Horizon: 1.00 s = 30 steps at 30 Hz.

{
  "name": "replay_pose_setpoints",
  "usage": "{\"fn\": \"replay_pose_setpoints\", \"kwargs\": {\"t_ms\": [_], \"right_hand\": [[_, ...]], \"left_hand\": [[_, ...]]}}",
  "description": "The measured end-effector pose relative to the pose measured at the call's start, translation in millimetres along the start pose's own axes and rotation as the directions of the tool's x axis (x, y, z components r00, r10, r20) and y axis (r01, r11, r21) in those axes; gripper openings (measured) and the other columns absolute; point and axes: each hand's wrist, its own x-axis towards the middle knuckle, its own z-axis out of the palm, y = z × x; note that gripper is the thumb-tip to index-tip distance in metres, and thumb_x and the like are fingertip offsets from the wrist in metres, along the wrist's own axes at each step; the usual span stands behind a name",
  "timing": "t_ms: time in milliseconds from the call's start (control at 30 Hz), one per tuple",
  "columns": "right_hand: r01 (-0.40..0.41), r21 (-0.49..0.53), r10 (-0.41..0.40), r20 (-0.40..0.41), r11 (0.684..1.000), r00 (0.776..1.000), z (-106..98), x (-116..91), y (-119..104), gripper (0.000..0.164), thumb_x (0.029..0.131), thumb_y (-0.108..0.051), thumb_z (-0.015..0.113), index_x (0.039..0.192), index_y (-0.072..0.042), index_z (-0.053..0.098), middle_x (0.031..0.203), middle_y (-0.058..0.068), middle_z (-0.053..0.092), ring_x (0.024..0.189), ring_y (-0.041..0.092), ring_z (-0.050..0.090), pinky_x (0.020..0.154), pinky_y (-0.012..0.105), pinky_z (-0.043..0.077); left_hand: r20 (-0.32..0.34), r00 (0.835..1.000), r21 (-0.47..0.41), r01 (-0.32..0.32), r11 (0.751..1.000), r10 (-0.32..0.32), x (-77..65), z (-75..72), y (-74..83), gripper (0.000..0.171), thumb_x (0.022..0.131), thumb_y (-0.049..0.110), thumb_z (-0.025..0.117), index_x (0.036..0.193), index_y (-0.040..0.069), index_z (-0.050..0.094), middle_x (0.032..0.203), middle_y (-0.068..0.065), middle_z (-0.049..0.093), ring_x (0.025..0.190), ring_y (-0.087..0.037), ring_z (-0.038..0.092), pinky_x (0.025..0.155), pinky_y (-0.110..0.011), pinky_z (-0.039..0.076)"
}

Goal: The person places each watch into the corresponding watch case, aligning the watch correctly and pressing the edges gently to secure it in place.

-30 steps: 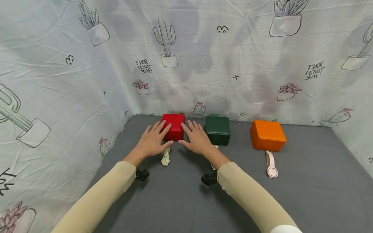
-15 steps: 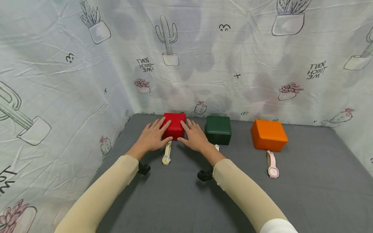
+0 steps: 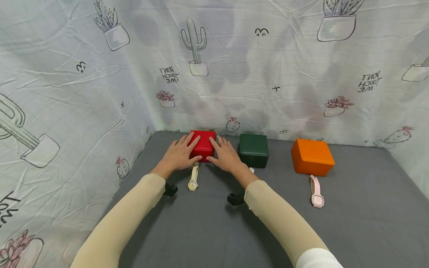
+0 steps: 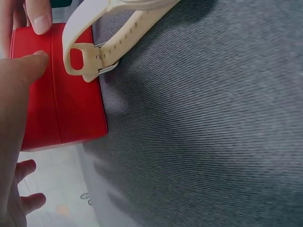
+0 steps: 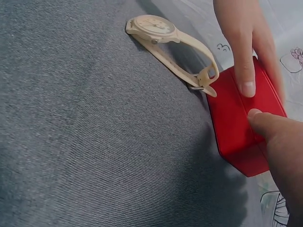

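A red box [image 3: 203,150] stands at the back of the grey table, left of centre, its lid down. From the left, my left hand [image 3: 177,154] reaches over it with fingers spread and fairly straight. My right hand [image 3: 226,156] reaches it from the other side. Both thumbs meet the front face near the lid seam, as the right wrist view shows with the right thumb [image 5: 270,124] beside the left one. A cream wristwatch [image 3: 193,180] lies just in front of the box, its buckle end close to the box front [image 4: 78,113].
To the right stands a dark green box [image 3: 253,150], with a white watch [image 3: 252,170] mostly hidden behind the right wrist. Farther right, an orange box [image 3: 312,158] has a pink wristwatch [image 3: 316,191] in front. A cactus-print cloth [image 3: 244,74] hangs behind the table.
The hands have drawn slightly closer in around the red box, and the right forearm has shifted a little left. The camera view has shifted slightly. Boxes and watches stay put.
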Motion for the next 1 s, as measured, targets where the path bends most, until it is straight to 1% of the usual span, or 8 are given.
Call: {"fn": "replay_pose_setpoints", "kwargs": {"t_ms": [200, 433, 600, 800, 1000], "right_hand": [[-0.007, 0.0, 0.007, -0.004, 1.0, 1.0, 2, 5, 1, 0.085, 0.091, -0.048, 0.061, 0.157, -0.023, 0.012, 0.162, 0.013, 0.018, 0.148, 0.034, 0.021, 0.121, 0.049, 0.018], [-0.002, 0.011, 0.002, 0.008, 1.0, 1.0, 0, 11, 0, 0.089, 0.089, -0.049, 0.063, 0.157, -0.024, 0.012, 0.162, 0.014, 0.017, 0.148, 0.035, 0.021, 0.122, 0.049, 0.017], [0.009, 0.033, -0.01, 0.023, 0.999, 1.0, 1, 16, 1, 0.094, 0.086, -0.049, 0.067, 0.157, -0.024, 0.01, 0.162, 0.014, 0.016, 0.148, 0.035, 0.021, 0.122, 0.048, 0.017], [0.012, 0.085, -0.014, 0.031, 0.996, 0.999, 4, 23, 5, 0.1, 0.083, -0.05, 0.071, 0.157, -0.024, 0.009, 0.162, 0.013, 0.014, 0.148, 0.034, 0.022, 0.121, 0.049, 0.019], [0.008, 0.141, -0.013, 0.04, 0.99, 0.999, 5, 27, 10, 0.108, 0.078, -0.052, 0.074, 0.157, -0.025, 0.006, 0.162, 0.014, 0.012, 0.148, 0.035, 0.022, 0.12, 0.051, 0.02]], "left_hand": [[0.02, 1.0, 0.006, -0.003, 1.0, 0.003, 9.0, -0.9, 0.3, 0.089, 0.088, 0.059, 0.054, 0.157, 0.022, 0.012, 0.163, -0.011, 0.011, 0.146, -0.035, 0.023, 0.115, -0.059, 0.027], [0.062, 0.998, -0.052, 0.005, 0.999, -0.002, 15.4, -2.5, -3.0, 0.095, 0.084, 0.06, 0.058, 0.157, 0.023, 0.009, 0.164, -0.011, 0.008, 0.148, -0.036, 0.018, 0.114, -0.059, 0.028], [0.079, 0.997, -0.08, 0.006, 0.997, 0.001, 17.5, -3.9, -4.6, 0.1, 0.082, 0.061, 0.062, 0.157, 0.023, 0.008, 0.164, -0.011, 0.008, 0.148, -0.036, 0.016, 0.114, -0.06, 0.028], [0.079, 0.997, -0.089, 0.0, 0.996, 0.007, 19.1, -2.5, -4.0, 0.101, 0.081, 0.059, 0.064, 0.157, 0.024, 0.007, 0.164, -0.011, 0.007, 0.146, -0.036, 0.023, 0.112, -0.059, 0.033], [0.045, 0.998, -0.108, -0.032, 0.994, 0.037, 19.6, -0.4, -2.4, 0.1, 0.082, 0.056, 0.067, 0.157, 0.022, 0.011, 0.163, -0.012, 0.009, 0.144, -0.035, 0.029, 0.108, -0.058, 0.038]]}}
